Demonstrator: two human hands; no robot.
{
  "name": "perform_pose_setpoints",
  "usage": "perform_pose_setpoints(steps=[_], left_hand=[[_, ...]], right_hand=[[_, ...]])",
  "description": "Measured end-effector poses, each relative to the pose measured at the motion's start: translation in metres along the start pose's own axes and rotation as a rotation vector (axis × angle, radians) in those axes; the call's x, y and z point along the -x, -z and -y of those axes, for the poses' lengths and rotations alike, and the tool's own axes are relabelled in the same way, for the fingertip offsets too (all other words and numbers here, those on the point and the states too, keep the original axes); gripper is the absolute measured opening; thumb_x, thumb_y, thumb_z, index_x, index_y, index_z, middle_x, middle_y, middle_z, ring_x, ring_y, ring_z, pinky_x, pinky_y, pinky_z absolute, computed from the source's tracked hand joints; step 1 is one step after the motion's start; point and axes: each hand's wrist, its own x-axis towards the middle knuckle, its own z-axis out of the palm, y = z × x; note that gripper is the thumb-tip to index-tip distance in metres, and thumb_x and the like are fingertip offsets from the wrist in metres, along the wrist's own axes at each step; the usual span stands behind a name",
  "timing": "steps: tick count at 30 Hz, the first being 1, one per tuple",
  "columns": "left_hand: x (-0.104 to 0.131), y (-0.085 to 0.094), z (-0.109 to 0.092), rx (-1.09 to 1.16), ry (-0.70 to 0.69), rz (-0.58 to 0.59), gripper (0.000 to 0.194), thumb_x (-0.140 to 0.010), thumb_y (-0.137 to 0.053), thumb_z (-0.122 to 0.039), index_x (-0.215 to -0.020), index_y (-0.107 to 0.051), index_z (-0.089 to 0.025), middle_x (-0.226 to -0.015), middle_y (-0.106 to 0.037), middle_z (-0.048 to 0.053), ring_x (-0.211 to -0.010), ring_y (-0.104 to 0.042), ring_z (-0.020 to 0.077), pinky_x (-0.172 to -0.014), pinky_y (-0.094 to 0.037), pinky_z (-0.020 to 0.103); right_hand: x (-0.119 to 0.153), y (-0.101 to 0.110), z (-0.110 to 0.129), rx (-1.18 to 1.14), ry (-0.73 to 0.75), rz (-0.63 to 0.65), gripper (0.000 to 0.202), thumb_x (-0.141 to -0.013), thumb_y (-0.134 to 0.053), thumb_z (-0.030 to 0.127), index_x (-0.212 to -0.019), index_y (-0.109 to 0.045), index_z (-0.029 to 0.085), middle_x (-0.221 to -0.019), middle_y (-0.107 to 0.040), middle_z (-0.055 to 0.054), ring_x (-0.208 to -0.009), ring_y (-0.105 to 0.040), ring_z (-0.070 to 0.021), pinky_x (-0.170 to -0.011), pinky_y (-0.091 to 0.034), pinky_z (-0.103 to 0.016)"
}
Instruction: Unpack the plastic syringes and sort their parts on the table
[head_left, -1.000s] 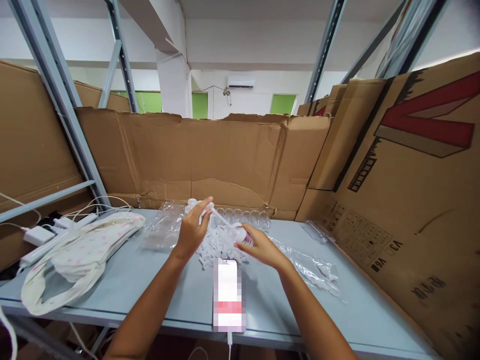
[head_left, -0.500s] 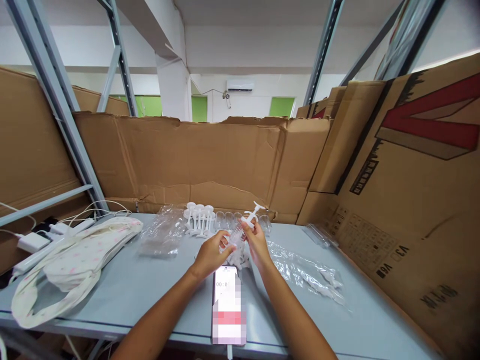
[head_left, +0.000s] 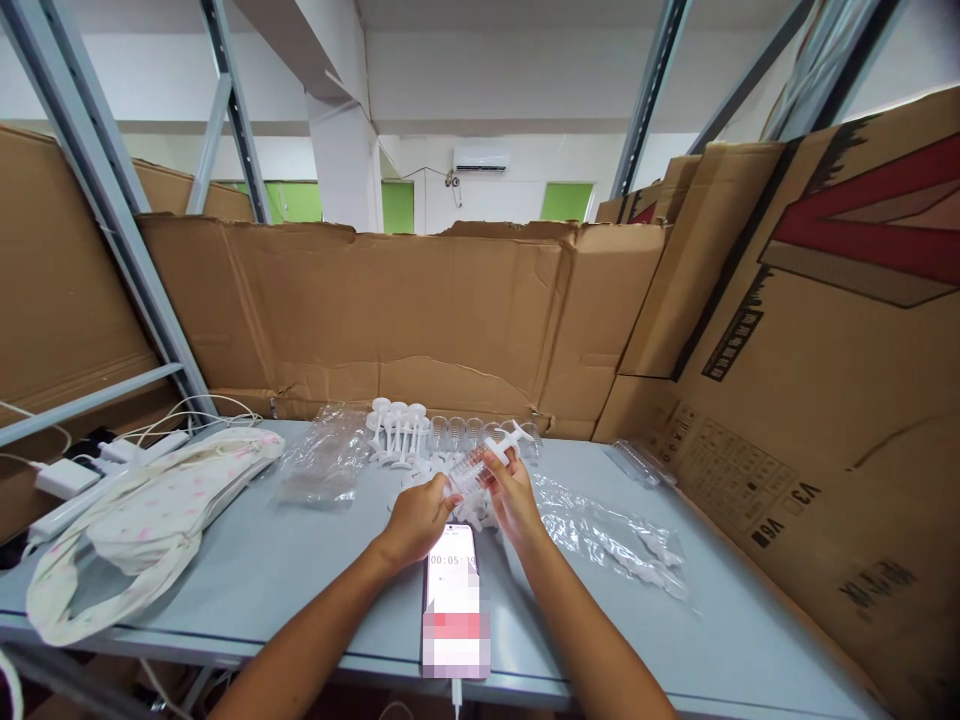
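Both hands hold one clear ribbed plastic cylinder (head_left: pixel 468 472) above the middle of the table. My left hand (head_left: pixel 417 517) is closed on its lower left end. Closed around its upper right end is my right hand (head_left: pixel 512 490), where a white plunger-like part (head_left: pixel 510 438) with a crossed handle sticks out. The cylinder lies tilted, its white end up to the right. Beneath the hands is a pile of small white parts (head_left: pixel 474 508). Several white plunger pieces (head_left: pixel 399 432) stand behind to the left, beside a row of clear cylinders (head_left: pixel 455 432).
A phone (head_left: pixel 453 600) with a running timer lies in front of the hands. Clear plastic bags lie left (head_left: pixel 324 465) and right (head_left: pixel 607 530). A cloth bag (head_left: pixel 172 490) and power strip (head_left: pixel 161 450) are far left. Cardboard (head_left: pixel 420 320) walls the back and right.
The cylinder has tipped closer to level, its white end swinging right and down. My left hand has moved slightly left and down. The view has shifted a little.
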Motion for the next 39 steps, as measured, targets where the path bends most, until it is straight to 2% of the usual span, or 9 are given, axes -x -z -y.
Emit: perform_pose_setpoints(steps=[3, 9, 11, 16, 21, 25, 29, 36, 39], left_hand=[[0.002, -0.002, 0.000, 0.476, 0.029, 0.115, 0.040, -0.083, -0.037, -0.058, -0.072, -0.042, -0.020, -0.059, -0.046, -0.002, -0.054, -0.042, 0.0125, -0.052, -0.028, 0.024], [0.001, 0.002, -0.003, 1.271, 0.176, 0.758, 0.052, -0.078, -0.029, -0.070, -0.063, -0.029, -0.021, -0.047, -0.015, -0.010, -0.039, -0.011, 0.0068, -0.042, -0.013, 0.022], [-0.002, 0.001, -0.002, 1.240, 0.192, 0.656, 0.053, -0.078, -0.027, -0.071, -0.064, -0.033, -0.020, -0.045, -0.021, -0.008, -0.038, -0.016, 0.0071, -0.042, -0.016, 0.022], [-0.008, -0.005, 0.005, 0.681, 0.127, -0.096, 0.038, -0.079, -0.047, -0.056, -0.090, -0.048, -0.020, -0.060, -0.045, -0.005, -0.051, -0.040, 0.0098, -0.051, -0.029, 0.022], [-0.004, -0.001, 0.011, 0.068, 0.033, -0.266, 0.010, -0.082, -0.048, -0.027, -0.089, -0.054, -0.022, -0.070, -0.058, 0.001, -0.068, -0.052, 0.0156, -0.062, -0.032, 0.025], [0.000, 0.004, 0.009, -0.023, -0.037, -0.221, 0.022, -0.083, -0.048, -0.036, -0.067, -0.050, -0.021, -0.058, -0.052, 0.000, -0.062, -0.049, 0.0161, -0.059, -0.029, 0.025], [0.000, 0.001, 0.010, 0.366, 0.073, -0.074, 0.039, -0.080, -0.046, -0.053, -0.059, -0.041, -0.020, -0.045, -0.037, -0.005, -0.044, -0.034, 0.0106, -0.049, -0.021, 0.023], [-0.009, -0.003, 0.021, 1.172, 0.205, 0.539, 0.051, -0.080, -0.031, -0.066, -0.056, -0.031, -0.022, -0.032, -0.017, -0.010, -0.030, -0.012, 0.0068, -0.038, -0.015, 0.023], [-0.009, -0.005, 0.018, 1.016, 0.199, 0.318, 0.052, -0.081, -0.026, -0.067, -0.063, -0.040, -0.020, -0.037, -0.033, -0.007, -0.032, -0.024, 0.0076, -0.040, -0.020, 0.022]], right_hand=[[-0.001, 0.003, 0.002, 0.042, -0.011, 0.053, 0.038, -0.064, -0.070, 0.047, -0.089, -0.052, 0.025, -0.076, -0.059, 0.001, -0.065, -0.055, -0.0148, -0.057, -0.043, -0.026], [0.002, 0.010, 0.012, -0.011, -0.058, 0.235, 0.051, -0.061, -0.068, 0.057, -0.099, -0.053, 0.026, -0.094, -0.065, -0.005, -0.086, -0.061, -0.0225, -0.078, -0.046, -0.036], [0.001, 0.011, 0.012, -0.026, -0.032, 0.227, 0.049, -0.062, -0.069, 0.054, -0.100, -0.052, 0.028, -0.095, -0.064, -0.004, -0.085, -0.060, -0.0215, -0.078, -0.046, -0.036], [-0.005, 0.006, 0.001, 0.039, 0.071, 0.030, 0.042, -0.062, -0.072, 0.046, -0.093, -0.051, 0.027, -0.086, -0.060, -0.001, -0.073, -0.056, -0.0157, -0.064, -0.045, -0.028], [-0.003, 0.002, -0.006, -0.008, 0.052, 0.002, 0.037, -0.066, -0.069, 0.045, -0.091, -0.051, 0.026, -0.085, -0.059, 0.000, -0.071, -0.055, -0.0148, -0.063, -0.044, -0.028], [-0.001, 0.002, -0.004, -0.005, 0.043, 0.012, 0.034, -0.068, -0.066, 0.048, -0.089, -0.051, 0.026, -0.084, -0.059, -0.001, -0.067, -0.053, -0.0140, -0.059, -0.043, -0.027], [-0.002, 0.005, -0.004, 0.050, 0.047, 0.011, 0.035, -0.068, -0.065, 0.051, -0.089, -0.050, 0.026, -0.080, -0.057, 0.000, -0.062, -0.050, -0.0134, -0.055, -0.041, -0.026], [-0.002, 0.009, 0.005, 0.011, 0.059, 0.122, 0.043, -0.061, -0.073, 0.045, -0.094, -0.050, 0.028, -0.085, -0.059, 0.000, -0.072, -0.054, -0.0149, -0.062, -0.043, -0.026], [-0.002, 0.009, 0.005, 0.026, 0.066, 0.074, 0.043, -0.061, -0.073, 0.044, -0.093, -0.050, 0.027, -0.084, -0.058, 0.000, -0.071, -0.053, -0.0150, -0.060, -0.043, -0.027]])
